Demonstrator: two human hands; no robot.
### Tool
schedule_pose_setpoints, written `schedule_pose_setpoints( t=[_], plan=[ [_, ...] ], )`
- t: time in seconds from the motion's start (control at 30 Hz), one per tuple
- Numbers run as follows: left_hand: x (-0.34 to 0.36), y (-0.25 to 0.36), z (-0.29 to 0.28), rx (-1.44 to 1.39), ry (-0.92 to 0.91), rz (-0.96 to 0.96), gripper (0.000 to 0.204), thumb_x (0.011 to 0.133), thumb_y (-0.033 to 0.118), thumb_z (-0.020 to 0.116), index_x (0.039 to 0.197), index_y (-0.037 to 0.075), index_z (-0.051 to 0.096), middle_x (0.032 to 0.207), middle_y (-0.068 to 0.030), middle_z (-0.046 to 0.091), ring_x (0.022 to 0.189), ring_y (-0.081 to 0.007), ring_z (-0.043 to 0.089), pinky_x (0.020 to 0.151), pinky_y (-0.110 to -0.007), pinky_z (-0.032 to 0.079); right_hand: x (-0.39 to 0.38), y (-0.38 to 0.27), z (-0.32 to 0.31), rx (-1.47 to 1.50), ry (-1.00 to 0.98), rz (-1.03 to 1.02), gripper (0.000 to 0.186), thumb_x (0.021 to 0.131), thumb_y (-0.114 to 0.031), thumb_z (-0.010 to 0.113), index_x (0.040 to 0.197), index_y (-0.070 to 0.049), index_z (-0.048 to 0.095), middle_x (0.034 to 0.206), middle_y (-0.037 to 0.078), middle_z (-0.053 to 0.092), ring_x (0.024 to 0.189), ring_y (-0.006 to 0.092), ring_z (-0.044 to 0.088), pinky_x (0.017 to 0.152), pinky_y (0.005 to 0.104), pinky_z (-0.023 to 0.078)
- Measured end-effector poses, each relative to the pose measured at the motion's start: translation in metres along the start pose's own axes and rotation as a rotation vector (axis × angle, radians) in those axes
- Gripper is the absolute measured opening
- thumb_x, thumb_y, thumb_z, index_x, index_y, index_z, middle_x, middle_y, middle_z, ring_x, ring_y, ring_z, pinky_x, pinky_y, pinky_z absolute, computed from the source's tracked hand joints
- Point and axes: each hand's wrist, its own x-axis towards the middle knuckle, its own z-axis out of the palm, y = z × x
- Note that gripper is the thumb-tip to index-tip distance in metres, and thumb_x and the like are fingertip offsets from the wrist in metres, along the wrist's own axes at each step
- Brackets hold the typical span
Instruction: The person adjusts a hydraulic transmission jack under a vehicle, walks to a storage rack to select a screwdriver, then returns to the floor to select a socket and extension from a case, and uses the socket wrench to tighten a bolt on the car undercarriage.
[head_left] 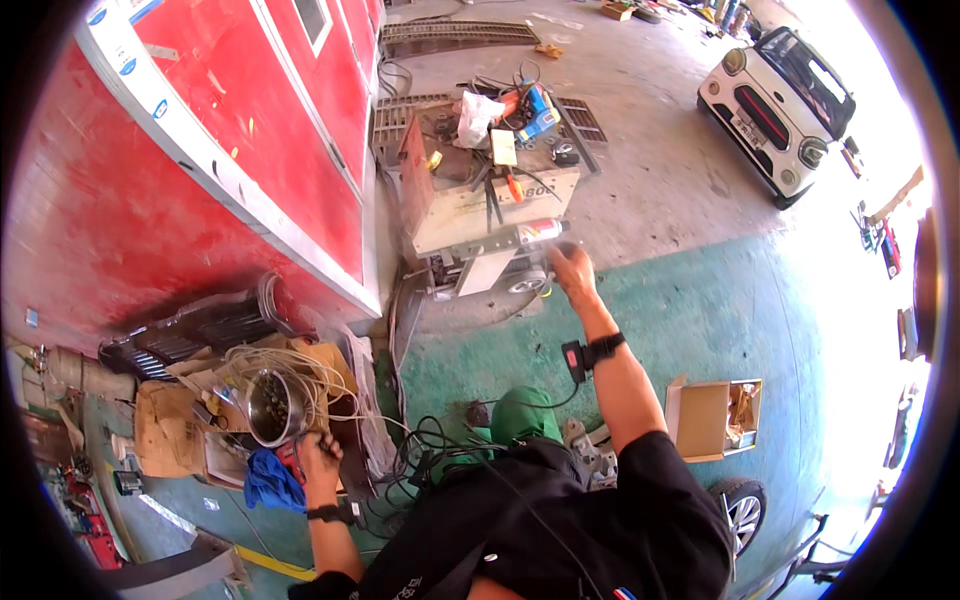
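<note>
My right hand (574, 272) reaches forward with curled fingers, just below a white and red spray can (538, 231) lying at the near edge of a wheeled machine cart (490, 222). Something dark shows at its fingertips, too small to name. Low on the left, my left hand (320, 462) is closed beside a metal bowl (256, 412) of small dark pieces. A red object (290, 461) touches its fingers; its kind is hidden. Next to it lies a blue cloth (270, 482). On the cart top are a blue power tool (541, 112) and a white plastic bag (477, 120).
Pale cable coils (285, 362) and cardboard (163, 425) surround the bowl. Black cables (432, 445) hang by my legs. An open cardboard box (697, 420) and a wheel (742, 512) are on the right. A small white car (775, 110) stands beyond; a red wall (190, 200) rises left.
</note>
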Motion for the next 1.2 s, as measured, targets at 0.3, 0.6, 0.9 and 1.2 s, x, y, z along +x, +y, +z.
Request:
schedule_pose_setpoints(
  t=[0.3,0.6,0.9,1.2],
  plan=[
    [-0.115,-0.104,-0.082,-0.432,0.531,0.083,0.012,0.082,0.028,0.048,0.077,0.017,0.046,0.064,0.0045,0.040,0.053,-0.0124,0.040,0.044,-0.028,0.032,0.180,0.013,0.081,-0.283,-0.022,0.026,0.060,0.076,-0.051,0.060,0.086,0.007,0.064,0.082,0.024,0.065,0.083,0.0332,0.065,0.071,0.0411,0.047],
    [-0.208,-0.271,-0.018,-0.715,0.776,-0.069,0.016,0.084,0.029,0.046,0.072,0.018,0.045,0.059,0.0065,0.037,0.047,-0.0114,0.036,0.040,-0.027,0.031,0.096,-0.077,0.071,0.750,-0.726,0.506,0.029,0.090,-0.027,0.048,0.092,0.001,0.058,0.078,0.007,0.059,0.062,0.0126,0.051,0.054,0.0261,0.040],
    [-0.270,-0.218,0.104,-0.487,0.846,0.445,0.026,0.093,0.030,0.052,0.094,0.005,0.059,0.067,0.0031,0.042,0.056,-0.0086,0.042,0.049,-0.023,0.034,-0.078,-0.141,0.104,0.213,-1.885,0.057,0.036,0.091,-0.022,0.054,0.117,0.003,0.053,0.095,0.008,0.062,0.080,0.0110,0.054,0.070,0.0261,0.046],
    [-0.387,-0.205,0.141,-0.632,0.975,0.948,0.039,0.098,0.033,0.045,0.113,-0.001,0.055,0.070,0.0020,0.040,0.058,-0.0075,0.038,0.052,-0.022,0.034,-0.296,-0.149,0.110,-0.348,-2.562,-0.913,0.039,0.082,-0.016,0.066,0.116,0.002,0.060,0.086,0.009,0.065,0.073,0.0130,0.057,0.069,0.0284,0.047]
  ],
)
